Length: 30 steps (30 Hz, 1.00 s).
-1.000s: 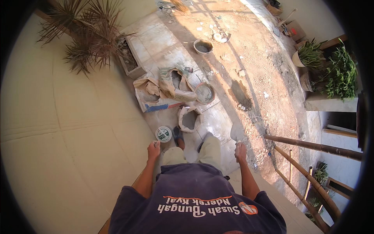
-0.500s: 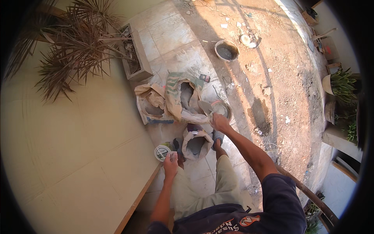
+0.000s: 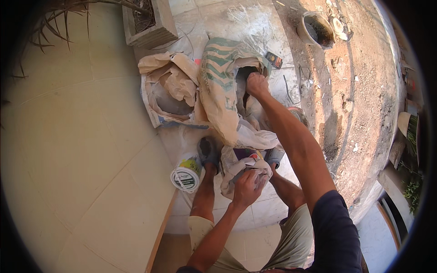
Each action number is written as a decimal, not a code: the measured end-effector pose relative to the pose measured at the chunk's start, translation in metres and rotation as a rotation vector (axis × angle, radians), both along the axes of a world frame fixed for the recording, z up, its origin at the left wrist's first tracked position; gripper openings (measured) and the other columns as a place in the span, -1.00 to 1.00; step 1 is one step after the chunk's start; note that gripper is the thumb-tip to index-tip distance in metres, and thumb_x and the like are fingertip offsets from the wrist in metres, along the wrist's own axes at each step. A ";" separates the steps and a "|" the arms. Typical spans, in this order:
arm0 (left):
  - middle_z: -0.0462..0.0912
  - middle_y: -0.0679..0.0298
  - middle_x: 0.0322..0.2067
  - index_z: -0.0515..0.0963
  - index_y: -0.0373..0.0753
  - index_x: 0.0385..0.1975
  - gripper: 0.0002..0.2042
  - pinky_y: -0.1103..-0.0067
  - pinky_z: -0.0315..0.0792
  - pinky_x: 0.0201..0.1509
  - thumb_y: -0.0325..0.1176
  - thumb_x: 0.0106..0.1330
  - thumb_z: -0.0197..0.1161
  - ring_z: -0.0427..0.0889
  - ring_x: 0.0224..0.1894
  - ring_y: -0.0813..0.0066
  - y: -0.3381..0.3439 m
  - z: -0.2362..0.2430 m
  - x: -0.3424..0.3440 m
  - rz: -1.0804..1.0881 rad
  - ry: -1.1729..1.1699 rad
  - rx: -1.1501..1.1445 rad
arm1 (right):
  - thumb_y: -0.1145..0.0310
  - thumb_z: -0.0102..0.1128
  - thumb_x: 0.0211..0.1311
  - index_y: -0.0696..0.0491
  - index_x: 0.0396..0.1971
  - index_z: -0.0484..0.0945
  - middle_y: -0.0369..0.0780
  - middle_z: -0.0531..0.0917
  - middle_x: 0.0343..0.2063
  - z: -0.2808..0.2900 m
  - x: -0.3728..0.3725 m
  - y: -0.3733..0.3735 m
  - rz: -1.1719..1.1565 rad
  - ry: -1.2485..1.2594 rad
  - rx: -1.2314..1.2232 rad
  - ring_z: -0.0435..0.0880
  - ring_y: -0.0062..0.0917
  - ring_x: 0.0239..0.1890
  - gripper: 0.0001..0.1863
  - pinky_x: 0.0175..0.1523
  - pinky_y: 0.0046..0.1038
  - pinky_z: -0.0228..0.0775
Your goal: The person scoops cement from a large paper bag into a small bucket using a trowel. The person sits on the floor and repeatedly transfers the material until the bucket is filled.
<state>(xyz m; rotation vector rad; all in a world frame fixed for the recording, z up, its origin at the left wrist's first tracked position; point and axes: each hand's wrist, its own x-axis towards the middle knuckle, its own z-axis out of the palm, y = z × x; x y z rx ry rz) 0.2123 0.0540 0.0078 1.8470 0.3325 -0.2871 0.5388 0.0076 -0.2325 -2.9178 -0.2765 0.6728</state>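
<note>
My right hand (image 3: pixel 257 85) is closed at the mouth of a large paper sack with green stripes (image 3: pixel 217 77). Half a second ago a trowel showed in that fist; its blade is now hidden inside the sack's dark opening. My left hand (image 3: pixel 246 189) is closed over a smaller, rolled-down sack (image 3: pixel 229 172) between my feet. In its fingers is a pale, see-through cup-like thing (image 3: pixel 262 182), only partly visible. Left of the large sack stands another torn paper sack (image 3: pixel 157 98), crumpled on top, with grey powder inside.
A white and green bucket (image 3: pixel 185 179) lies near my left foot, beside the pale wall (image 3: pixel 82 159). A concrete planter (image 3: pixel 152 32) stands beyond the sacks. To the right, a pail (image 3: pixel 315 29) sits on rough dirt, and a small dark box (image 3: pixel 274 60) lies nearby.
I have bent closer to the sacks. My right hand has moved with the trowel into the striped sack's mouth. My left hand has moved right, from beside the bucket to over the small sack.
</note>
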 end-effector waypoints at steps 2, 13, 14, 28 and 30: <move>0.73 0.12 -0.28 0.69 -0.30 -0.09 -0.79 0.45 0.54 -0.34 -0.33 0.40 0.43 0.66 -0.38 0.29 0.007 -0.007 0.005 0.007 -0.024 -0.008 | 0.27 0.07 0.44 0.23 -0.21 0.73 0.11 0.79 -0.15 -0.025 0.004 0.001 -0.069 0.036 0.060 0.80 0.06 -0.04 -0.66 0.00 -0.15 0.71; 0.69 0.07 -0.34 0.65 -0.33 -0.08 -0.78 0.36 0.54 -0.30 -0.40 0.37 0.46 0.65 -0.42 0.22 0.016 -0.003 0.037 0.029 0.067 -0.147 | 0.04 0.11 0.48 0.11 -0.04 0.61 0.17 0.68 -0.19 -0.090 -0.003 -0.013 -0.002 -0.095 0.149 0.74 0.05 -0.16 -0.59 -0.12 -0.02 0.62; 0.69 0.08 -0.34 0.65 -0.33 -0.08 -0.78 0.36 0.54 -0.30 -0.40 0.36 0.46 0.65 -0.42 0.22 0.017 -0.003 0.038 0.017 0.072 -0.143 | 0.04 0.11 0.48 0.10 -0.05 0.62 0.17 0.68 -0.19 -0.094 -0.005 -0.016 0.030 -0.128 0.143 0.74 0.06 -0.16 -0.60 -0.13 -0.02 0.61; 0.73 0.03 -0.29 0.64 -0.35 -0.07 -0.76 0.40 0.58 -0.29 -0.34 0.43 0.43 0.68 -0.42 0.23 0.009 -0.011 0.049 -0.025 0.160 -0.187 | 0.35 0.13 0.25 0.46 -0.25 0.53 0.39 0.67 -0.32 -0.112 0.017 0.018 -0.251 0.060 0.399 0.76 0.23 -0.17 -0.63 -0.03 0.04 0.63; 0.73 0.02 -0.28 0.64 -0.36 -0.06 -0.75 0.40 0.58 -0.28 -0.32 0.44 0.42 0.68 -0.42 0.23 0.011 -0.010 0.048 -0.032 0.168 -0.196 | 0.33 0.14 0.24 0.46 -0.23 0.54 0.41 0.67 -0.28 -0.117 0.019 0.017 -0.249 0.118 0.412 0.75 0.24 -0.12 -0.61 0.00 0.01 0.64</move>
